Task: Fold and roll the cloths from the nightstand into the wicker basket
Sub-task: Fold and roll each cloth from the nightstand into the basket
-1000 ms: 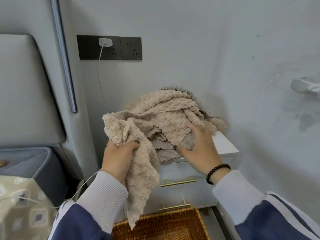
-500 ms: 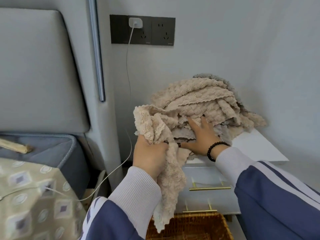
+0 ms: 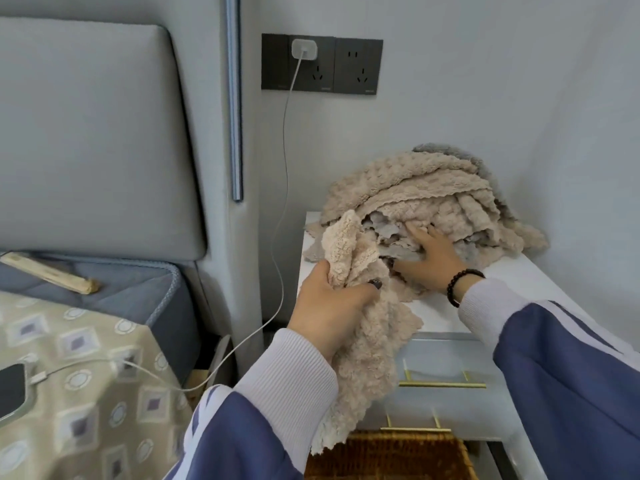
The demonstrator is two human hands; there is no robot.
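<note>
Since a second ago: more of the bed [image 3: 104,292] and headboard [image 3: 90,133] in view at the left, with a phone [image 3: 12,389] on the patterned cover [image 3: 69,393] now showing, plugged by a white cable [image 3: 284,202] into the dark wall socket [image 3: 322,64]. Held cloth [image 3: 363,341] drawn a little further out of the pile and lower, now trailing down across the nightstand's front. Right hand shifted from the pile's front edge to deeper among its folds.

Left to right now: a pale wooden stick [image 3: 48,273] lying on the mattress edge. Left hand [image 3: 329,310] gripping a beige cloth, fingers and thumb curled tight round a bunched upper part, dark-nailed thumb on top; upper end of the cloth sticking up above the fist and touching the pile, lower end hanging past the drawer handles [image 3: 440,384] to just above the wicker basket [image 3: 391,455] on the floor. Right hand [image 3: 429,258] laid on the pile of cloths [image 3: 433,209], fingers straight and spread, pressing into the grey and beige layers, a dark bead bracelet [image 3: 462,284] at the wrist. Pile heaped on the white nightstand [image 3: 519,289] top, toward the back near the wall, just right of the held cloth.
</note>
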